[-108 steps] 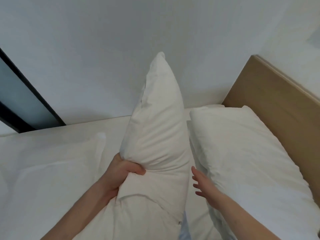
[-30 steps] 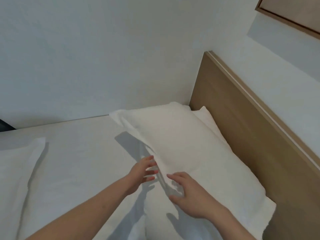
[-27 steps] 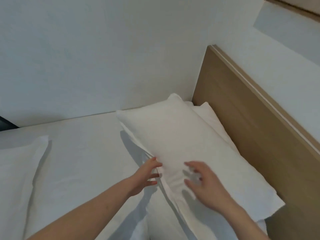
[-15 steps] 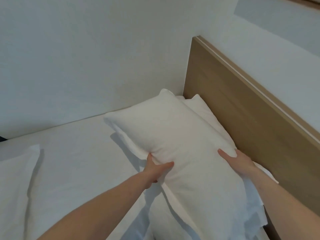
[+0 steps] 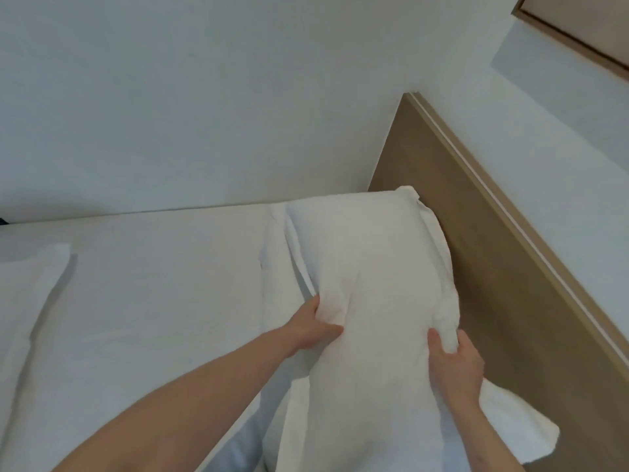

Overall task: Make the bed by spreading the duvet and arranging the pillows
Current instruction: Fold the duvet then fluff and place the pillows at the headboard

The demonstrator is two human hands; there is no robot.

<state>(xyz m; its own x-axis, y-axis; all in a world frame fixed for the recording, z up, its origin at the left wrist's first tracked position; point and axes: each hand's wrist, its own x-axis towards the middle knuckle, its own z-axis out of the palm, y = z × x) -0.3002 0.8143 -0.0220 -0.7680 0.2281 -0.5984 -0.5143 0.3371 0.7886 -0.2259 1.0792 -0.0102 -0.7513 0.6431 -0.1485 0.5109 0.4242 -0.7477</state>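
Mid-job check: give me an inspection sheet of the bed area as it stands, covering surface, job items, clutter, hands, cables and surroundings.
Surface: white bed sheet, mostly smooth, with slight creases.
Job's things: top pillow lies along the wooden headboard, on a second pillow whose edge shows beneath; another pillow lies at the far left. Duvet: nothing seen.
Clutter: nothing seen.
Hands: left hand grips the top pillow's left edge; right hand grips its right edge, by the headboard.
Cables: nothing seen.
Surroundings: white wall; a wood-framed panel at upper right.
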